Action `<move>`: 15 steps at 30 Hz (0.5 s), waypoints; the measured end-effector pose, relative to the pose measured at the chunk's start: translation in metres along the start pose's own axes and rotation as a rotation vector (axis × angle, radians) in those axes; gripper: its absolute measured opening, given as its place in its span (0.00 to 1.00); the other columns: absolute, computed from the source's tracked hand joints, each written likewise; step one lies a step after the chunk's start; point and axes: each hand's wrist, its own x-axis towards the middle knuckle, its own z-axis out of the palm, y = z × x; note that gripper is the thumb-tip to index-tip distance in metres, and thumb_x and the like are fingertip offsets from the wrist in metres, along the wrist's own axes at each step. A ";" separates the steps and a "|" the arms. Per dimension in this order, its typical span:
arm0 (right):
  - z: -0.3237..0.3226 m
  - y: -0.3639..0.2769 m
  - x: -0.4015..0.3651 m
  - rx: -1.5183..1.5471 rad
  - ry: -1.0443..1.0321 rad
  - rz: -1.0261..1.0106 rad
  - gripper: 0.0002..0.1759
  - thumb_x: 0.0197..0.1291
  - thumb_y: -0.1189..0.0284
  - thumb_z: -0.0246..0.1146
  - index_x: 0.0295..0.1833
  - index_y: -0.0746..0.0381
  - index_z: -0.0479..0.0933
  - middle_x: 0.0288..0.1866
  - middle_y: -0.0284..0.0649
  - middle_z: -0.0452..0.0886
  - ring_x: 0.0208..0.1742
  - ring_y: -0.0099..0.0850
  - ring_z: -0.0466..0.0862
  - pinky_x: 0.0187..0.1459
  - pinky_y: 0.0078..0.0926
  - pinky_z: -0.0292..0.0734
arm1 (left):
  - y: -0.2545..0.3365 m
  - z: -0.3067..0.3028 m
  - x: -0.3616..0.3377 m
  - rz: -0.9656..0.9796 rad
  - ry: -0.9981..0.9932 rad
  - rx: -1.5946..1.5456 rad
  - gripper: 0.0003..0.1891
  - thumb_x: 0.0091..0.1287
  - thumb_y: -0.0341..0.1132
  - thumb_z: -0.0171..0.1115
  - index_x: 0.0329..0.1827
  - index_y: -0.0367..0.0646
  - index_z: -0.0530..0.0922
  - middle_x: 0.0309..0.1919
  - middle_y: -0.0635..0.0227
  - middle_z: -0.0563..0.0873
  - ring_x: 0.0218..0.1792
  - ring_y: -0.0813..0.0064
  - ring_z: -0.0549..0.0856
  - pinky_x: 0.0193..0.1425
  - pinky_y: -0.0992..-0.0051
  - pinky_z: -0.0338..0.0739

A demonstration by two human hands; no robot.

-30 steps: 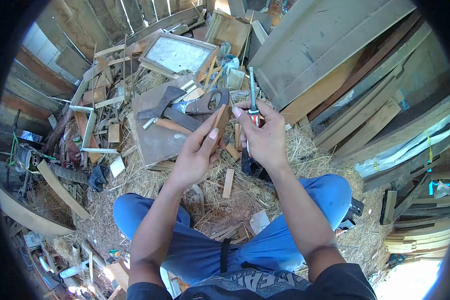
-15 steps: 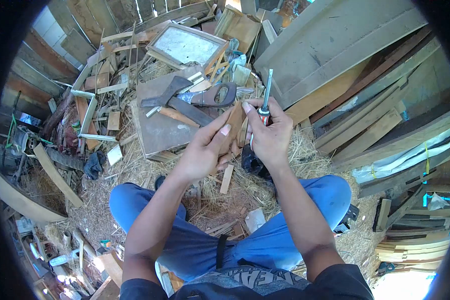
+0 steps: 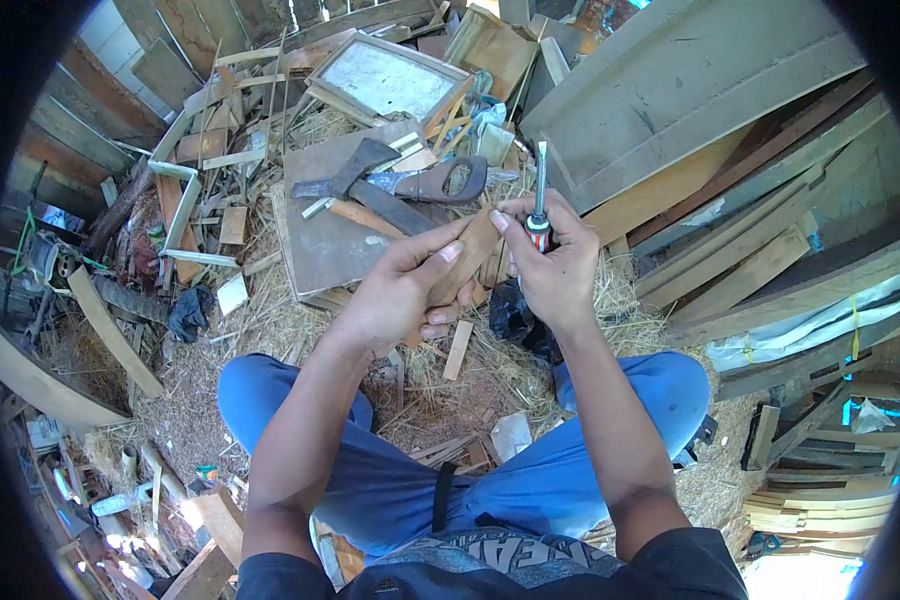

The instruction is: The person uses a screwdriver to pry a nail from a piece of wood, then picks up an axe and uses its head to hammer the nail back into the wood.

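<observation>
At the centre of the frame, you are holding a flat wooden piece (image 3: 467, 255) at a slant, your left hand (image 3: 410, 285) closing around its lower end with the thumb lying on top. Your right hand (image 3: 555, 260) is gripping a screwdriver-like tool (image 3: 541, 185), its metal shaft pointing to the top of the frame, while that hand's thumb is resting at the wood's upper corner. Whether those fingertips are pinching the corner or merely touching it, you are not showing clearly.

The step in hand is apparently one of handling and steadying the wood, as the tool's tip is pointing away from it. Any next move is likely calling for a firm left-hand hold, and for turning the tool's tip clear of the fingers.

Just above your hands, an axe (image 3: 365, 165) and a handsaw (image 3: 440, 183) are lying on a flat board (image 3: 330, 270). A black plastic bag (image 3: 520, 318) is sitting below the right hand, near a loose wooden strip (image 3: 458, 350).
</observation>
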 end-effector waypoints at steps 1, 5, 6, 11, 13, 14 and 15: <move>0.000 0.000 0.000 0.000 -0.001 0.001 0.04 0.66 0.79 0.74 0.45 0.67 0.87 0.37 0.33 0.82 0.34 0.19 0.76 0.38 0.22 0.72 | -0.001 0.000 0.000 -0.003 0.002 -0.004 0.24 0.91 0.39 0.46 0.87 0.51 0.67 0.34 0.67 0.81 0.23 0.81 0.70 0.25 0.79 0.67; -0.002 -0.001 0.001 -0.041 -0.023 -0.032 0.05 0.67 0.79 0.74 0.45 0.67 0.86 0.37 0.32 0.82 0.33 0.19 0.76 0.37 0.22 0.72 | 0.001 0.000 -0.001 -0.018 0.010 -0.008 0.25 0.91 0.40 0.47 0.87 0.51 0.67 0.34 0.67 0.81 0.23 0.82 0.71 0.24 0.79 0.67; -0.002 -0.001 0.000 -0.065 -0.032 -0.031 0.05 0.67 0.79 0.74 0.45 0.67 0.86 0.36 0.32 0.81 0.33 0.18 0.76 0.37 0.21 0.72 | 0.001 -0.002 -0.001 -0.033 0.004 -0.032 0.24 0.91 0.40 0.47 0.87 0.51 0.67 0.34 0.68 0.81 0.23 0.82 0.71 0.24 0.80 0.67; 0.009 0.006 -0.002 0.040 -0.013 0.022 0.09 0.68 0.79 0.74 0.52 0.67 0.87 0.36 0.30 0.80 0.33 0.16 0.75 0.37 0.21 0.72 | 0.001 -0.002 0.004 0.011 0.017 0.094 0.25 0.91 0.40 0.46 0.87 0.51 0.66 0.33 0.69 0.81 0.23 0.83 0.71 0.23 0.80 0.67; 0.013 0.002 -0.003 0.061 0.001 -0.030 0.12 0.69 0.78 0.73 0.56 0.66 0.86 0.37 0.29 0.81 0.33 0.15 0.75 0.36 0.19 0.72 | -0.005 0.004 0.010 0.153 0.084 0.080 0.24 0.90 0.39 0.48 0.86 0.51 0.68 0.32 0.71 0.80 0.23 0.85 0.69 0.24 0.80 0.67; 0.013 -0.001 -0.004 0.099 0.007 0.065 0.13 0.71 0.77 0.72 0.59 0.66 0.86 0.37 0.29 0.81 0.30 0.15 0.75 0.32 0.18 0.71 | -0.007 0.003 0.011 0.154 0.086 0.079 0.24 0.90 0.39 0.48 0.86 0.51 0.68 0.32 0.71 0.80 0.23 0.85 0.69 0.24 0.80 0.67; 0.013 -0.005 -0.004 0.136 0.014 0.159 0.15 0.73 0.75 0.72 0.62 0.65 0.85 0.36 0.29 0.82 0.27 0.14 0.74 0.29 0.17 0.70 | -0.009 0.002 0.013 0.179 0.101 0.210 0.24 0.90 0.40 0.49 0.85 0.48 0.69 0.37 0.67 0.84 0.29 0.81 0.77 0.32 0.78 0.74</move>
